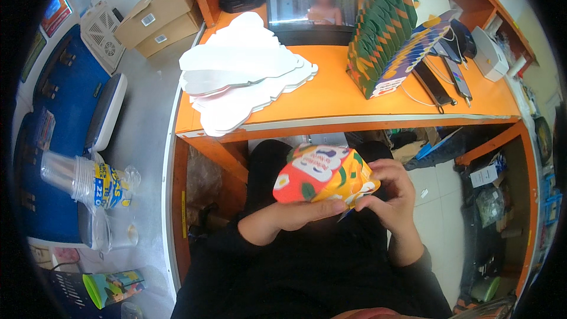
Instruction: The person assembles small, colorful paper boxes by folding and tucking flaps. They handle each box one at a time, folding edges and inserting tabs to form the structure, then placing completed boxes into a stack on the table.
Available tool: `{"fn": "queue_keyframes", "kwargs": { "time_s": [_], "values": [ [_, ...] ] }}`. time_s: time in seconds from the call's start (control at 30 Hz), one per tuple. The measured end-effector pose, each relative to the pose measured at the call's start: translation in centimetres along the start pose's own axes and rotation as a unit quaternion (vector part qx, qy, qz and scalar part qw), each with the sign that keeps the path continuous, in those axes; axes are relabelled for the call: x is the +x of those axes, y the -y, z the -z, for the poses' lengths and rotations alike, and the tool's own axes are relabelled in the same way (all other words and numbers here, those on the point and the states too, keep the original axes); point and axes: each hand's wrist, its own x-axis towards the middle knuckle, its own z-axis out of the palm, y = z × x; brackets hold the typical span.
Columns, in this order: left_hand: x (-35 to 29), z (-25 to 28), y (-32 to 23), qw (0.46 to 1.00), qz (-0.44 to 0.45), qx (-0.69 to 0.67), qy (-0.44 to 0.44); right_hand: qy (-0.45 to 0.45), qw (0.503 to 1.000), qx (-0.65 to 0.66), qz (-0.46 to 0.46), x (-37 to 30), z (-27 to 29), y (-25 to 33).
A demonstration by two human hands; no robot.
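Observation:
Above my lap I hold a small printed paper carton [319, 171], red on one side and yellow on the other. My left hand [295, 215] is closed on its lower edge, thumb laid along the side. At its right end my right hand [393, 192] pinches the yellow side between thumb and fingers. On the orange table lies a pile of flat white carton blanks [242, 77]. To its right stands a nested stack of folded cartons [384, 41], patterned green, orange and purple.
The orange table [331, 82] has its front edge just beyond my hands. A screen [313, 9] stands at the back. Phones [458, 80] and cables lie at the right. On the grey counter at left are wrapped plastic cups [88, 183] and cardboard boxes [159, 18].

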Motion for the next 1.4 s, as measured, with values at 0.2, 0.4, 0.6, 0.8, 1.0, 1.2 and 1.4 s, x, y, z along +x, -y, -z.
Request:
{"fn": "queue_keyframes", "kwargs": {
  "time_s": [0.2, 0.4, 0.6, 0.8, 1.0, 1.2, 1.4],
  "values": [
    [1.0, 1.5, 1.8, 0.952, 0.055, 0.255, 0.159, 0.119, 0.96, 0.201, -0.157, -0.8, -0.1, -4.2],
    [1.0, 0.9, 5.2, 0.835, -0.005, 0.448, 0.32, 0.157, 0.877, 0.295, -0.346, -1.6, -1.0, -3.4],
    [-0.4, 4.1, 9.2, 0.91, 0.192, -0.303, 0.209, 0.21, 0.944, 0.127, -0.22, -3.6, -1.6, -4.2],
    [0.2, 3.0, 7.2, 0.979, 0.151, -0.039, 0.134, 0.198, 0.969, 0.041, -0.14, -3.1, -1.8, -2.4],
    [0.5, 1.8, 4.6, 0.949, 0.191, 0.043, 0.247, 0.134, 0.973, -0.178, -0.056, -2.5, -1.3, -2.6],
    [0.4, 2.2, 4.9, 0.927, 0.202, 0.063, 0.31, 0.171, 0.977, -0.121, -0.046, -3.3, -1.0, -2.6],
    [0.7, 3.0, 5.6, 0.914, 0.24, 0.083, 0.316, 0.11, 0.992, 0.053, -0.012, -4.3, -1.6, -2.2]
  ]
}}
